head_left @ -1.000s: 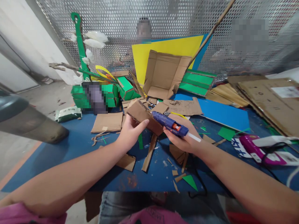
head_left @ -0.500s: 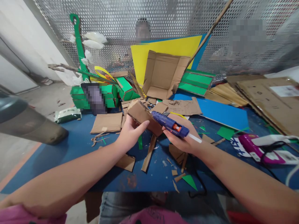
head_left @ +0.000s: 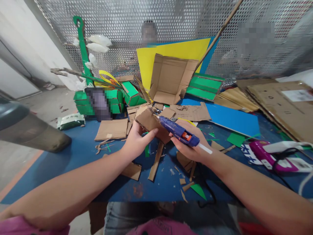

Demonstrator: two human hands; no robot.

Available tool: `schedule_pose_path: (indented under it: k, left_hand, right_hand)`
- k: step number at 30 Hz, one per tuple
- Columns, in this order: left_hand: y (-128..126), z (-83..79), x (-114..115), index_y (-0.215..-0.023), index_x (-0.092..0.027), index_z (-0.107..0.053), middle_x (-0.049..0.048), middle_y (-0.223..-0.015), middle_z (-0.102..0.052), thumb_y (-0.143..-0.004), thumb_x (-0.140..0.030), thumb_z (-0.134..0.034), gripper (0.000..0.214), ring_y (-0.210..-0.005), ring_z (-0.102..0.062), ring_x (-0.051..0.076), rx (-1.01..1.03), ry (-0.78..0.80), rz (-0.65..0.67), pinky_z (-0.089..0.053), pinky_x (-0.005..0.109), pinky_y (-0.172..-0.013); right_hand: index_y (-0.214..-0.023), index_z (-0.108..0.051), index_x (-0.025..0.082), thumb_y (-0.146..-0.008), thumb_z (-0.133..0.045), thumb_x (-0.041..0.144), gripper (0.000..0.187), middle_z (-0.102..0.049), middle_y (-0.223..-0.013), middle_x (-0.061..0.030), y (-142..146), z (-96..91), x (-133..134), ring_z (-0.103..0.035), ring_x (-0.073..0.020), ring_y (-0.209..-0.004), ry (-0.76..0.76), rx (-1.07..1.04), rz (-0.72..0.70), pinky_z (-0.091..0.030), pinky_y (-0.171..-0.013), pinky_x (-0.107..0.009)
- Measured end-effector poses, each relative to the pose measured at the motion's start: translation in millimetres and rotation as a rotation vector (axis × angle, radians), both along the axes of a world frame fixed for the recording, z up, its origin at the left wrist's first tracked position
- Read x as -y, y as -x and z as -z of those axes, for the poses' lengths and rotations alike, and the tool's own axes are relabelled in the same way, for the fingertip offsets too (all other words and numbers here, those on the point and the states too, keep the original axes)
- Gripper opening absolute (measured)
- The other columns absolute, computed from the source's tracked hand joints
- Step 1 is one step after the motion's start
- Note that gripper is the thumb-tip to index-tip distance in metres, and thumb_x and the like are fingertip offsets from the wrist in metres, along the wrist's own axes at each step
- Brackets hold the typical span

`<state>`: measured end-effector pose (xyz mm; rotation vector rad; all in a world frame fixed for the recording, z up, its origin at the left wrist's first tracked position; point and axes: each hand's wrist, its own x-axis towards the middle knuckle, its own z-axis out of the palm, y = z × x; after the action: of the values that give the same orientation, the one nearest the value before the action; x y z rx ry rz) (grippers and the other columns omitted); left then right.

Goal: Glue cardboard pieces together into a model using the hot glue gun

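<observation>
My left hand (head_left: 139,138) grips a small folded cardboard piece (head_left: 148,119), thumb on the near face and the other fingers mostly hidden behind it. In my right hand (head_left: 187,143) is a blue hot glue gun (head_left: 177,129), with a white glue stick (head_left: 205,148) poking out of its back end. The gun's nozzle points left and meets, or nearly meets, the upper edge of the cardboard; exact contact I cannot make out. Under the hands lie a narrow cardboard strip (head_left: 156,162) and a folded cardboard scrap (head_left: 186,160).
An open cardboard box (head_left: 174,78) stands at the back before a yellow board (head_left: 144,65). Green cardboard constructions (head_left: 117,100) and a flat cardboard square (head_left: 111,129) lie left. A blue board (head_left: 234,119) and a magenta-and-white tool (head_left: 266,155) are right. A grey cylinder (head_left: 36,127) leans in at far left.
The glue gun has shifted slightly right and down. My left hand and the cardboard piece have moved a little to the right.
</observation>
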<state>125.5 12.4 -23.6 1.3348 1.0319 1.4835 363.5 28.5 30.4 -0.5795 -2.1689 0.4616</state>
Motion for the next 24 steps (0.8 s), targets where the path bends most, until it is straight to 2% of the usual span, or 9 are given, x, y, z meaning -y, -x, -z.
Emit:
schedule_pose_path:
  k: [8, 16, 24]
  left_hand:
    - [-1.3, -1.6, -1.8, -0.140, -0.025, -0.060, 0.0142, -0.150, -0.071, -0.090, -0.050, -0.089, 0.063, -0.138, -0.070, 0.032, 0.018, 0.005, 0.004, -0.060, 0.047, -0.116]
    - [-0.9, 0.0, -0.1, -0.138, -0.025, -0.061, 0.0131, -0.148, -0.072, -0.088, -0.046, -0.092, 0.063, -0.141, -0.068, 0.033, 0.012, 0.024, -0.004, -0.057, 0.049, -0.120]
    - [-5.2, -10.0, -1.5, -0.152, -0.027, -0.055, 0.0143, -0.149, -0.073, -0.085, -0.055, -0.093, 0.082, -0.139, -0.070, 0.034, 0.054, 0.033, -0.002, -0.058, 0.049, -0.118]
  right_hand:
    - [-0.100, -0.061, 0.026, -0.100, -0.067, 0.025, 0.006, -0.066, -0.091, -0.0056, -2.1, 2.8, -1.6, -0.062, -0.0249, -0.083, -0.017, 0.010, 0.028, -0.053, -0.076, -0.043]
    - [-0.098, -0.060, 0.027, -0.101, -0.065, 0.024, 0.007, -0.068, -0.094, -0.0059, 0.2, 0.2, 0.3, -0.065, -0.0253, -0.087, 0.005, -0.022, -0.009, -0.054, -0.078, -0.042]
    - [-0.096, -0.058, 0.025, -0.101, -0.067, 0.027, 0.010, -0.065, -0.091, -0.0052, -4.1, 4.1, -5.4, -0.060, -0.0239, -0.082, 0.007, 0.042, 0.035, -0.047, -0.074, -0.040]
